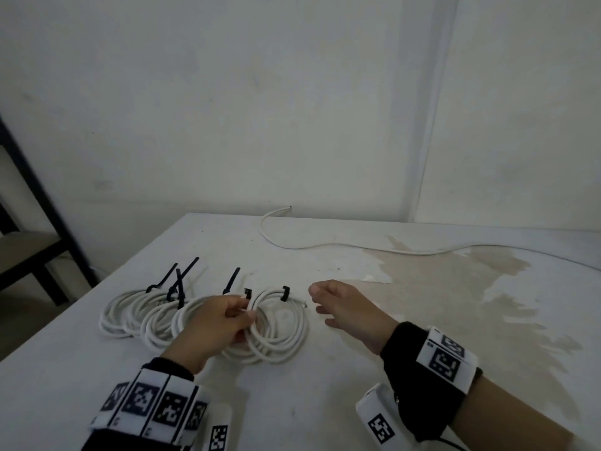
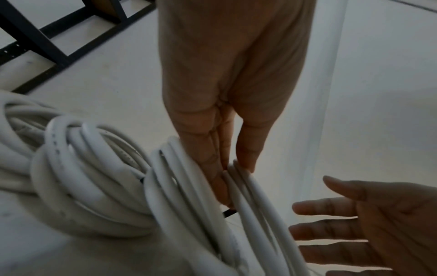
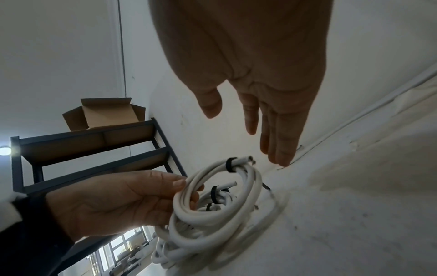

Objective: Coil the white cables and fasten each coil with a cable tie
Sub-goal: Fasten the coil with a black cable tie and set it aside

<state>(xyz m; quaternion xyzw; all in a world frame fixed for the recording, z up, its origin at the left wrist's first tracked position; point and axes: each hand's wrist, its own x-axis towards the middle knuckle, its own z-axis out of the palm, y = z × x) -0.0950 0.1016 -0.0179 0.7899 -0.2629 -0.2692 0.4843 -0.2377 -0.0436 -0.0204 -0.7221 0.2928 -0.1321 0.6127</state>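
Several white cable coils lie in a row on the white table, each bound by a black cable tie. My left hand grips the near-left rim of the rightmost coil, thumb and fingers curled round its strands. That coil carries a trimmed black tie. My right hand hovers just right of the coil with fingers spread, touching nothing. One loose white cable snakes along the far side of the table.
A dark metal shelf rack stands left of the table, with an open cardboard box on top. A brown stain covers the table's right part. A white wall rises directly behind the table.
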